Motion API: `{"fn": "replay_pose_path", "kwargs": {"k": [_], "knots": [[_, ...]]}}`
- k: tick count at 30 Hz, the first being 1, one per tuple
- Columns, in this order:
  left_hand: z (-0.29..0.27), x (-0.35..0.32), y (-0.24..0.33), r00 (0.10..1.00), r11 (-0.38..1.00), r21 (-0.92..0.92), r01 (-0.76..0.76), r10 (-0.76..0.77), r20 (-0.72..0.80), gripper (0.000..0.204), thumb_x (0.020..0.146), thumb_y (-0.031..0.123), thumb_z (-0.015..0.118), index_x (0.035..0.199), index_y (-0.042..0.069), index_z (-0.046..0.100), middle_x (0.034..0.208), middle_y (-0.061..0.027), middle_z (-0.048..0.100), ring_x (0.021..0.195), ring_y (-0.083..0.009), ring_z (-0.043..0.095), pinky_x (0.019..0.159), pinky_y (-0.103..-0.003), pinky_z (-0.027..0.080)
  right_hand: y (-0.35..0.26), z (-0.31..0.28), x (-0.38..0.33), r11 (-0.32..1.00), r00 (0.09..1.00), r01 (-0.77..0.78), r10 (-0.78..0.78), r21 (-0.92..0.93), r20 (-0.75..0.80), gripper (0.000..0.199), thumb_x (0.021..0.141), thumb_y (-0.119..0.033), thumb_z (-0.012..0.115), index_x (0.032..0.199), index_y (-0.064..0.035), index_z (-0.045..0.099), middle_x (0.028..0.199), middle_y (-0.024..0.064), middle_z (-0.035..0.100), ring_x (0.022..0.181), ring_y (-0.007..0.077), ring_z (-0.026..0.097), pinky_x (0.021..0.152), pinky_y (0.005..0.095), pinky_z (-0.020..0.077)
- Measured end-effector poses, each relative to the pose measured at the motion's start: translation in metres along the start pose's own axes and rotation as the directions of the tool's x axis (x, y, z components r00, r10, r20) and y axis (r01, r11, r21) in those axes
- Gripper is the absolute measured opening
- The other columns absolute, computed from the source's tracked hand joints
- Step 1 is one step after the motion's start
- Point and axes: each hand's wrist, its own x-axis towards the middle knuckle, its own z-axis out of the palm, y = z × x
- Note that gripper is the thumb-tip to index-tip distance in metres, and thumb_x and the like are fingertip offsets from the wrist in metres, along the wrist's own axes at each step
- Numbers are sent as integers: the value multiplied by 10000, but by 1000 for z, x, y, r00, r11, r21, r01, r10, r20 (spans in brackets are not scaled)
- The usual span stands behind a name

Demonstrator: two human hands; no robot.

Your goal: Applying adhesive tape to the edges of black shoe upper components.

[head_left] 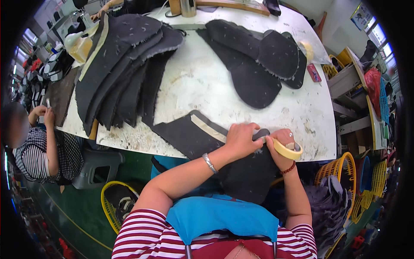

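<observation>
A black boot-shaped piece (pixel 254 175) of fuzzy-edged material lies over the table's front edge and hangs toward my lap. Along its upper edge runs a strip of cream tape (pixel 208 127), which passes under my left hand. My left hand (pixel 242 140) is closed at that edge, thumb and fingers pinched near the tape; what is between the fingertips is partly hidden. Close beside it, my right hand (pixel 280 147) is closed, holding a roll of cream masking tape (pixel 290 151). The two hands' fingertips almost meet.
A fanned stack of black boot-shaped pieces (pixel 125 64) lies at the left. More black pieces (pixel 258 64) lie at the back right of the white table (pixel 198 82). Yellow baskets (pixel 354 172) stand right of my lap. Another person (pixel 43 146) sits at the left.
</observation>
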Motion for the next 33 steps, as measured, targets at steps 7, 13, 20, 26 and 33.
{"fn": "replay_pose_path", "kwargs": {"k": [7,13,20,26,33], "knots": [[-28,11,1,935,958,-203,204,-129,331,269,880,261,692,802,3,684,598,-120,598,544,-177,529,561,-376,440,-9,-9,18,995,993,101,-100,-23,60,177,755,-78,811,882,-97,688,813,34,655,803,266,624,806,415,460],[-55,14,13,962,971,-213,108,-48,270,237,896,223,679,848,-7,714,624,-72,641,574,-115,542,569,-331,449,-16,-10,37,957,958,286,-283,55,-46,266,719,-48,822,954,-103,712,871,37,680,851,226,647,817,392,461],[-122,20,38,892,631,-632,450,-347,289,185,914,154,658,930,-3,756,812,-27,718,678,-79,639,611,-242,516,-50,-24,56,789,750,577,-615,-211,-245,166,787,-103,781,929,-131,702,899,26,634,889,218,637,798,397,469],[-262,37,70,960,910,-311,276,-274,51,309,1023,188,600,1240,-30,630,1060,-45,667,967,-96,595,840,-263,509,-13,-15,60,958,884,267,-202,102,-421,172,836,-15,723,966,-88,638,893,90,668,846,269,635,833,427,483],[-439,130,13,921,975,-25,222,-218,-322,236,1031,246,592,986,24,657,852,22,640,774,-85,595,687,-270,504,-8,13,54,951,908,223,-122,216,-402,218,807,37,719,986,-68,652,850,76,676,814,255,643,809,400,484]]}}
